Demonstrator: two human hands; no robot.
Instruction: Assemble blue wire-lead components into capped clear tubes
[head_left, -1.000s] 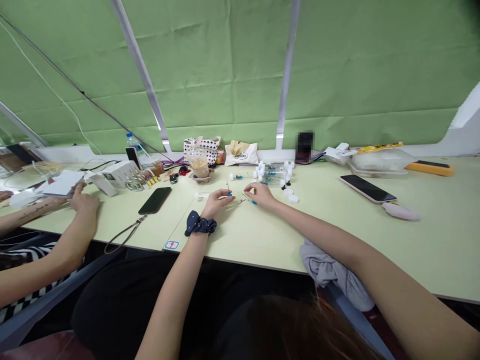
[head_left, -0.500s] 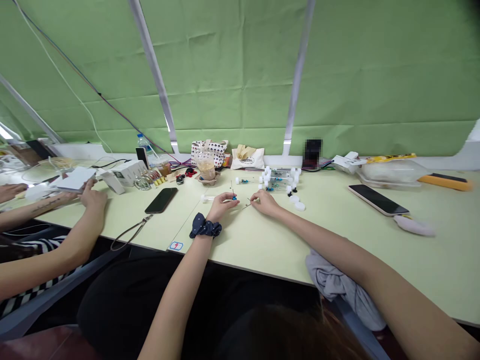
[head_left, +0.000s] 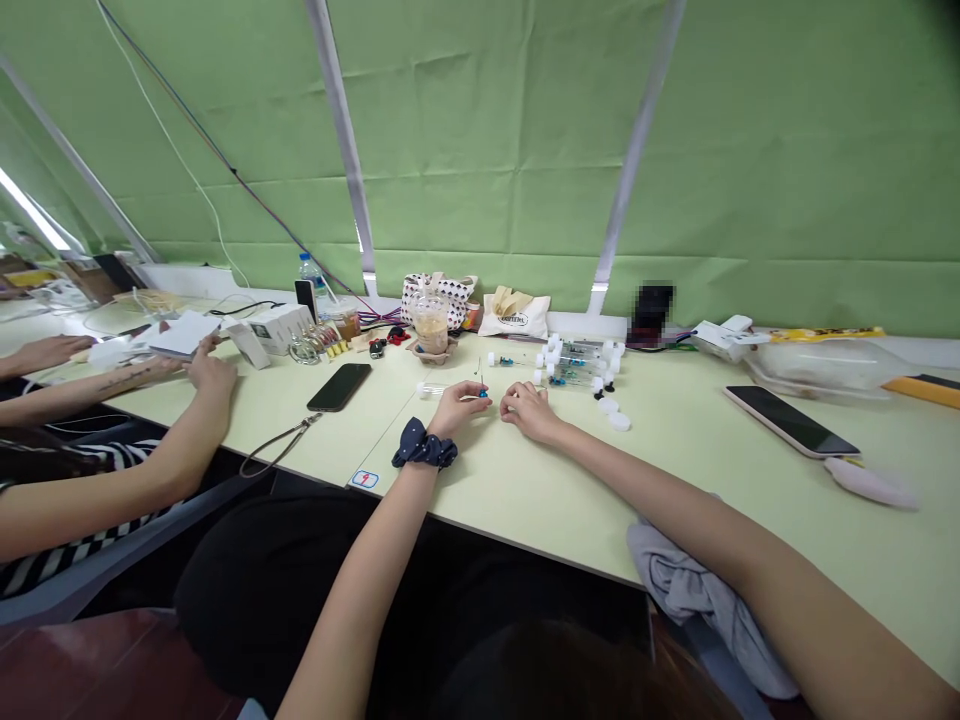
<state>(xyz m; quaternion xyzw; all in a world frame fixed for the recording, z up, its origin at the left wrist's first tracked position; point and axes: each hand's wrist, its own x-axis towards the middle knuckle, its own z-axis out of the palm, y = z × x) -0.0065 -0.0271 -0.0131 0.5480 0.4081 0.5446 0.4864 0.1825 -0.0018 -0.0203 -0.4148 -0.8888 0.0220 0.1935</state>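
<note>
My left hand [head_left: 456, 410], a dark scrunchie on its wrist, pinches a small blue piece with a thin upright metal pin [head_left: 484, 392] above the table. Just to its right, my right hand [head_left: 529, 411] has its fingers curled together close to the tabletop; whatever they hold is hidden. A clear tube [head_left: 431, 390] lies behind my left wrist. Behind my right hand is a pile of clear tubes with white caps [head_left: 581, 362], blue pieces inside them. White round lids [head_left: 618, 422] and small black pieces [head_left: 608, 387] lie beside that pile.
A phone with a strap [head_left: 340, 387] lies left, another phone [head_left: 791, 420] right. At the back stand a plastic drink cup [head_left: 431, 325], a white pouch [head_left: 514, 314] and a clear plastic container [head_left: 821, 368]. Another person's hand [head_left: 208, 368] handles white papers [head_left: 184, 334] at left.
The view has shifted, so things appear further right. The thin metal piece seen at my right fingertips earlier no longer shows. My left hand keeps its pinch on the blue piece.
</note>
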